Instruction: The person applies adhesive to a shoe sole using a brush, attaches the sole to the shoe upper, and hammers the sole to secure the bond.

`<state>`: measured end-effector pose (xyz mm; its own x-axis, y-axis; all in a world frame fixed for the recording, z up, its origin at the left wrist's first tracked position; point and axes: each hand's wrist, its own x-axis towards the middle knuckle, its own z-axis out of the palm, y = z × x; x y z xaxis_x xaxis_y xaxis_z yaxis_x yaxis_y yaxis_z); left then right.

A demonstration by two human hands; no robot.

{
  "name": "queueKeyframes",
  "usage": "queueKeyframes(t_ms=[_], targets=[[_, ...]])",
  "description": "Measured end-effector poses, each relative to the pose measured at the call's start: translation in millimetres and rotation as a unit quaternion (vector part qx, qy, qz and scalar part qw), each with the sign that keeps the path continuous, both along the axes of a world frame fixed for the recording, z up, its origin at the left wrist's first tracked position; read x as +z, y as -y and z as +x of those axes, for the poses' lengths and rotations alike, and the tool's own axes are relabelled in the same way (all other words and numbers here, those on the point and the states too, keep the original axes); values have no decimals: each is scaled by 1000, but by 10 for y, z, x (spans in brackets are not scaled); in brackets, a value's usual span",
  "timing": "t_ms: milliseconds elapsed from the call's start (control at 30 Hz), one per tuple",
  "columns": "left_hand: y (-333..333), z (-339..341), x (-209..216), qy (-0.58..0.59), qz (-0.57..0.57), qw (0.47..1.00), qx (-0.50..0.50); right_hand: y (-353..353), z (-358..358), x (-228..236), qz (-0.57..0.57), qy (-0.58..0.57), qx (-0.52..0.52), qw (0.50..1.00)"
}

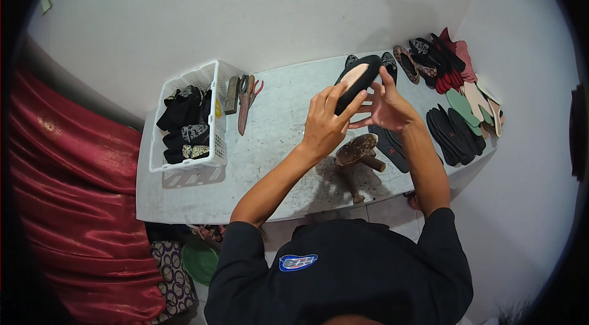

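Observation:
A black shoe (362, 85) with a pale beige oval on the face turned up is tilted in the air above the table. My left hand (328, 116) is closed on its near end, fingers laid across the underside. Beside its right edge, my right hand (392, 107) has its fingers spread and the palm showing, thumb close to the shoe's far end; whether it touches is unclear. Below my hands stands a worn cobbler's stand (357, 149) with a foot-shaped top. A black sole (390, 147) lies right of it, partly covered by my right forearm.
A white basket (219, 122) of black patterned shoe pieces stands left. Beside it lie a block (231, 95), a knife-like tool (244, 113) and red-handled pliers (256, 88). Black soles (451, 135), green insoles (461, 107) and patterned shoes (405, 64) cover the table's right end.

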<state>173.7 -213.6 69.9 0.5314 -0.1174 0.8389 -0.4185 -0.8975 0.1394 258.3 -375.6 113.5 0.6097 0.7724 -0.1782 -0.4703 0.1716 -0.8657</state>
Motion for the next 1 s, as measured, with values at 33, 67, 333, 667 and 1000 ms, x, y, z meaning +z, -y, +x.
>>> queueKeyframes(t_ms=[33, 67, 333, 667, 1000], targets=[[-10, -13, 13, -7, 23, 999, -38, 54, -3, -28, 30, -13, 8, 999], [-12, -19, 18, -14, 47, 996, -75, 81, 6, -96, 40, -3, 2, 999], [-105, 29, -177, -139, -63, 979, -133, 412, 158, -409, 96, -106, -76, 987], [-162, 26, -559, -349, -160, 910, -158, 876, 388, -1020, -27, -92, -204, 974], [40, 17, -771, -363, -240, 880, -190, 1073, 628, -1978, 36, -191, -279, 940]])
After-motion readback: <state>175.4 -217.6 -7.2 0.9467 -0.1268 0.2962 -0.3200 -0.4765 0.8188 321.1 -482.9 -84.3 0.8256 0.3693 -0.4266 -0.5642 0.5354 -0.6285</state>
